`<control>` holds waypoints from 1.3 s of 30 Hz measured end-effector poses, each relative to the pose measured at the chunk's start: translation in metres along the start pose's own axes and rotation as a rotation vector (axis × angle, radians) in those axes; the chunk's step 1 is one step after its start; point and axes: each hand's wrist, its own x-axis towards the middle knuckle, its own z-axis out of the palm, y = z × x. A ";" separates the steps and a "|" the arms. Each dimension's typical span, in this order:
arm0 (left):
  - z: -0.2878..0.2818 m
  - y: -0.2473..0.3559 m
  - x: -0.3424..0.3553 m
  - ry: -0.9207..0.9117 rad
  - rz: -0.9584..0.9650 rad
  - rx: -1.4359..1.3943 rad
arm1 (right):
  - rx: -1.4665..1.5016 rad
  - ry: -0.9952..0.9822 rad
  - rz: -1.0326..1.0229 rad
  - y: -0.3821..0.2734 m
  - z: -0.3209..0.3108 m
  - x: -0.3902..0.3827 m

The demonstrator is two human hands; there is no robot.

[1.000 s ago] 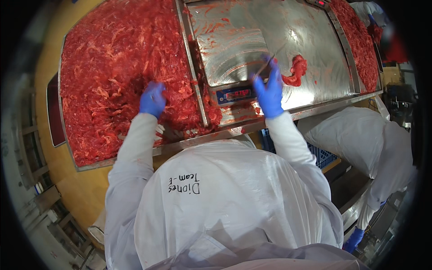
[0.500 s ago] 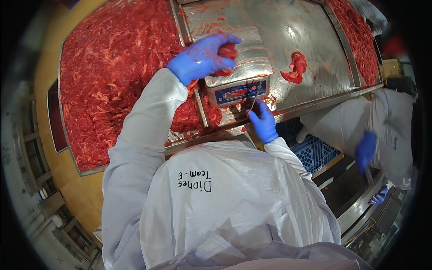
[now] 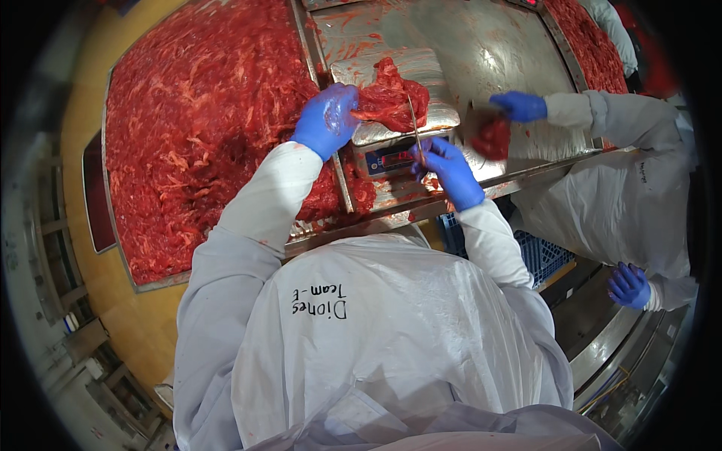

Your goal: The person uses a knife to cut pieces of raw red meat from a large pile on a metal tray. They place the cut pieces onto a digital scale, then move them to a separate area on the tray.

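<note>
A piece of raw red meat point(image 3: 395, 101) lies on the steel platform of a weighing scale point(image 3: 444, 114). My left hand point(image 3: 329, 120), in a blue glove, is closed on the meat's left end, its fingertips partly hidden. In front of the scale's display, my right hand point(image 3: 449, 169), gloved in blue too, grips a thin-bladed knife point(image 3: 415, 124). The knife points away from me, and its tip lies over the meat. Its handle is hidden in my fingers.
A large heap of meat strips point(image 3: 203, 135) fills the tray on the left. On the right, a co-worker's gloved hand point(image 3: 519, 107) is by a blurred meat piece point(image 3: 491, 137) above the steel table point(image 3: 519, 45). Blue crates point(image 3: 543, 257) stand below the table edge.
The meat from my left hand now rests on the scale, and that hand has drawn back left. My right hand has raised the knife over it. A co-worker's arm has reached in to the other piece.
</note>
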 end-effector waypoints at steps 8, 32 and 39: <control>-0.020 0.036 -0.019 -0.280 -0.298 -0.356 | -0.017 -0.079 -0.012 0.008 0.037 0.026; -0.015 0.022 -0.002 -0.214 -0.057 0.252 | 0.116 -0.043 0.022 -0.018 0.001 -0.013; -0.009 0.044 -0.031 -0.303 -0.017 0.193 | 0.267 -0.208 0.117 0.007 0.025 0.026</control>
